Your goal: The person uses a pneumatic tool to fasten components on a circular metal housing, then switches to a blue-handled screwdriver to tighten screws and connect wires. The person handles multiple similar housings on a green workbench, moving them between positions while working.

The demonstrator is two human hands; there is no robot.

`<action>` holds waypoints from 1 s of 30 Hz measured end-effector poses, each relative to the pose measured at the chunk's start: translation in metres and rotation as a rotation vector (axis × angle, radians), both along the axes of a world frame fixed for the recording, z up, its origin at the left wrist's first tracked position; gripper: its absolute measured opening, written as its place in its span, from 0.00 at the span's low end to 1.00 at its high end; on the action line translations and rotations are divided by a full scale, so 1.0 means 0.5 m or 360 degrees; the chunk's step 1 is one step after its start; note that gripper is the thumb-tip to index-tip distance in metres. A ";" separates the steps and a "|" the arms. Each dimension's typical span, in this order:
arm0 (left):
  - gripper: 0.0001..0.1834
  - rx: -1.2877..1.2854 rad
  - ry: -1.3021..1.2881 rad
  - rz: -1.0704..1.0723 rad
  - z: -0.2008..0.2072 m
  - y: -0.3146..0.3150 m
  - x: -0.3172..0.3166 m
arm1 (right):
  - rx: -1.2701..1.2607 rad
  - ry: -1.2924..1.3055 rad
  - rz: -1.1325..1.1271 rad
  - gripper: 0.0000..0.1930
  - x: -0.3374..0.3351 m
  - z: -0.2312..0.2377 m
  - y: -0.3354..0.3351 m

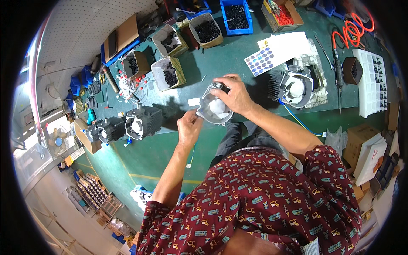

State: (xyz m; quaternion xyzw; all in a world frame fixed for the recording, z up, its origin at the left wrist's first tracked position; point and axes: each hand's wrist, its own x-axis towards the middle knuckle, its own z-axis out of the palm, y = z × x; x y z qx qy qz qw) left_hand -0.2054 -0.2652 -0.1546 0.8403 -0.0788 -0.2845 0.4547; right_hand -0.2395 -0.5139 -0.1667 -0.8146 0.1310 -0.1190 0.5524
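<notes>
Near the table's front edge I hold a round grey metal motor housing [205, 111] with a white dome-shaped centre, its open face turned up toward me. My right hand [239, 95] grips its upper right rim, thumb over the edge and fingers wrapped around the far side. My left hand [189, 126] is closed at the housing's lower left edge; its fingertips hide whatever they pinch. Below that hand hangs a thin cable with a small white connector [188, 165]. A white tag [194, 102] shows just left of the housing.
Finned motors [142, 123] stand at the left table edge; another motor [295, 88] sits on the right. Boxes of black parts [169, 76], a blue bin [236, 19], a sticker sheet [260, 61], an electric screwdriver [338, 70] and a white tray [369, 83] lie around.
</notes>
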 end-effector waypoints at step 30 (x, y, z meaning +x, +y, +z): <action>0.17 0.0426 -0.0614 -0.0263 0.033 -0.030 -0.007 | -0.0003 0.0070 -0.0018 0.23 -0.004 -0.002 -0.005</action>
